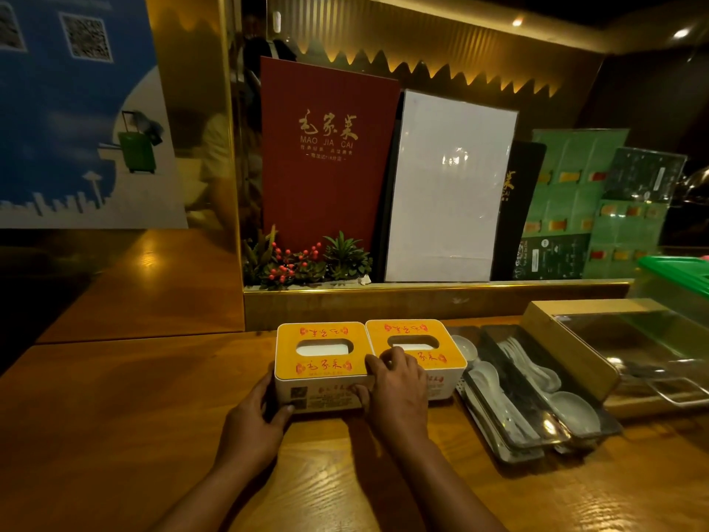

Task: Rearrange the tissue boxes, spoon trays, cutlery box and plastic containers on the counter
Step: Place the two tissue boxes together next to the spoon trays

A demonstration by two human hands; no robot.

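Two white tissue boxes with yellow lids stand side by side on the wooden counter (115,416). My left hand (255,420) grips the left front corner of the left tissue box (320,364). My right hand (397,389) presses on its right front corner, with fingers lying over the seam onto the right tissue box (416,341). To the right lie two spoon trays (510,401) holding white spoons. Beyond them stands a wooden cutlery box (568,347) with a clear lid. A plastic container (675,278) with a green lid is at the far right.
A raised ledge (422,297) runs behind the boxes. On it stand a red menu (326,147), a white board (449,186), green cards (575,193) and a small plant with red berries (303,263). A blue poster (76,109) fills the left wall.
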